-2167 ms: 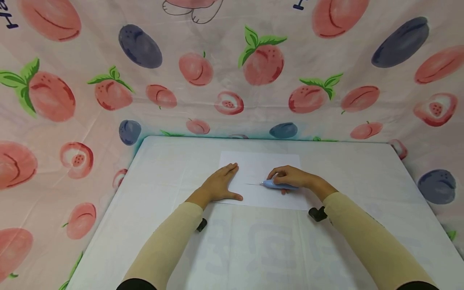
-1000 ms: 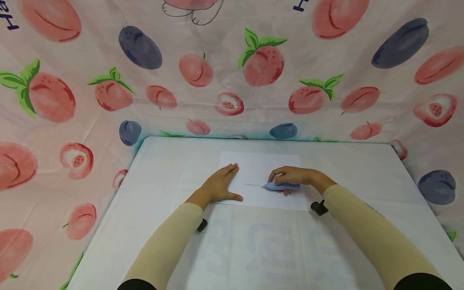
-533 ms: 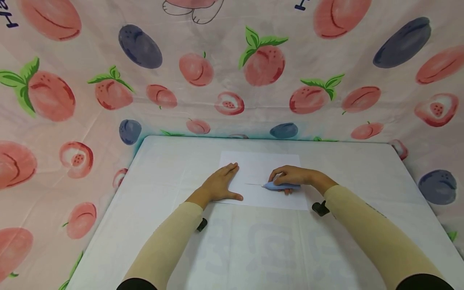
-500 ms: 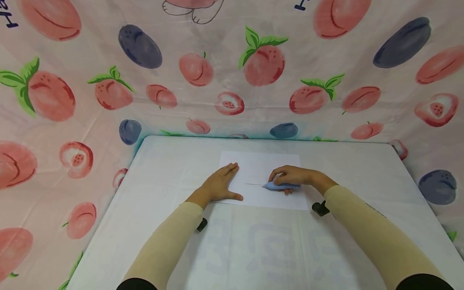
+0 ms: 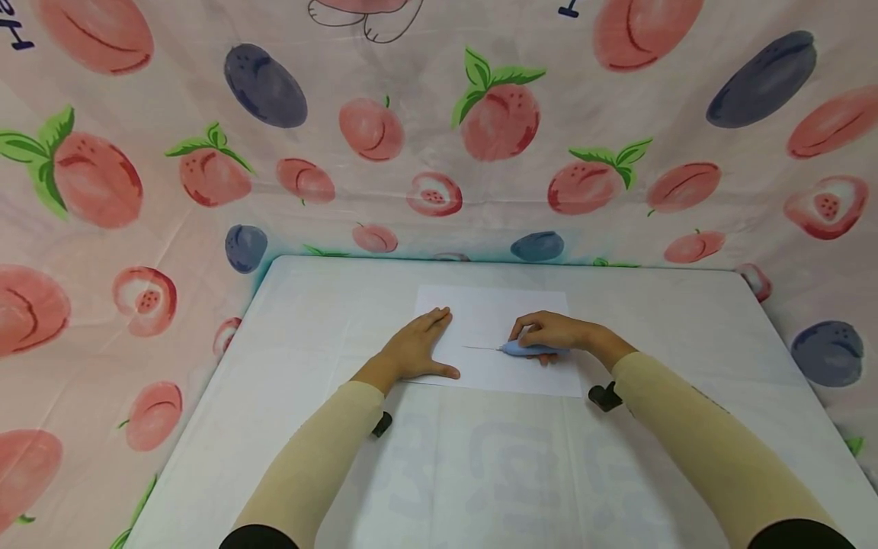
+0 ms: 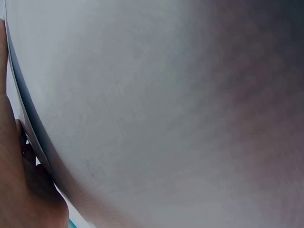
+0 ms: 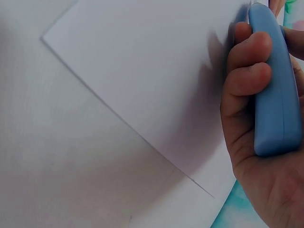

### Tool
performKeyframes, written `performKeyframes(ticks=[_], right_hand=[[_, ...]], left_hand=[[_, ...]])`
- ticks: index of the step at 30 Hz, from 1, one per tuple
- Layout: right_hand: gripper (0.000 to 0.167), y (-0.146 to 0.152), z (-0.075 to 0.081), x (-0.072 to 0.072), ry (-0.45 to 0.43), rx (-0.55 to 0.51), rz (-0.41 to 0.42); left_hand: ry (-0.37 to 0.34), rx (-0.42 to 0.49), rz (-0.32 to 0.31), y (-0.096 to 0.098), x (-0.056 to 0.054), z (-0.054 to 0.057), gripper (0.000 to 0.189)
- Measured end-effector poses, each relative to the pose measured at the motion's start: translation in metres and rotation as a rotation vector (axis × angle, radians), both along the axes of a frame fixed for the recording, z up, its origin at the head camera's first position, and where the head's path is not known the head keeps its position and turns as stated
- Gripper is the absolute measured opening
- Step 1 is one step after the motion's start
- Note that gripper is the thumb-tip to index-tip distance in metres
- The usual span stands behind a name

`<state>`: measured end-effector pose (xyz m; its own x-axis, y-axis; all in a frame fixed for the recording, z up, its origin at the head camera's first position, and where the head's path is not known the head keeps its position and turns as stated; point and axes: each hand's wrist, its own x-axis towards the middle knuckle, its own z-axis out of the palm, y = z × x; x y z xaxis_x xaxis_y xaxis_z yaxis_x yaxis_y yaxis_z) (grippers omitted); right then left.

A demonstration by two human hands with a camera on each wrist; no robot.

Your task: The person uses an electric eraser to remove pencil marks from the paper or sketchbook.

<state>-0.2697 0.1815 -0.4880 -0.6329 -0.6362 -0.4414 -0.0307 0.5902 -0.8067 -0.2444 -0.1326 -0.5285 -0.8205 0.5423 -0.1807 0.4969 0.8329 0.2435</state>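
Note:
My left hand [image 5: 420,347] lies with spread fingers on the left part of a white sheet of paper [image 5: 480,314]. At the edge of the left wrist view, that hand [image 6: 19,175] shows beside the sheet's edge. My right hand [image 5: 552,332] grips a thick blue pen-shaped tool [image 5: 528,348] with a narrow tip pointing left. A thin dark line [image 5: 482,348] runs across the paper to that tip. In the right wrist view, curled fingers wrap the blue body [image 7: 275,95], and its tip is cut off by the frame's top.
The sheet lies on a white-covered table [image 5: 329,328], towards the far edge. A curtain [image 5: 411,76] printed with peaches and dark blue fruits hangs behind and at the sides. Small black devices [image 5: 604,396] sit at both wrists.
Over about two seconds, my right hand has shifted slightly right with the blue tool, and the thin line reaches a little further right. My left hand has stayed in place.

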Motion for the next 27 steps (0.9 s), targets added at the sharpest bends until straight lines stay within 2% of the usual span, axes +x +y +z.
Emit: performKeyframes(ticks=[14,27], right_hand=[[0.023,-0.003,-0.0012,0.001,0.014,-0.016,-0.008],[0.023,-0.0042,-0.0046,0.0001,0.022,-0.005,-0.008]], left_hand=[[0.0,-0.005,0.008,0.0002,0.0002,-0.0025,0.119],[-0.01,-0.018,0.01,0.0008,0.0023,0.0009,0.118]])
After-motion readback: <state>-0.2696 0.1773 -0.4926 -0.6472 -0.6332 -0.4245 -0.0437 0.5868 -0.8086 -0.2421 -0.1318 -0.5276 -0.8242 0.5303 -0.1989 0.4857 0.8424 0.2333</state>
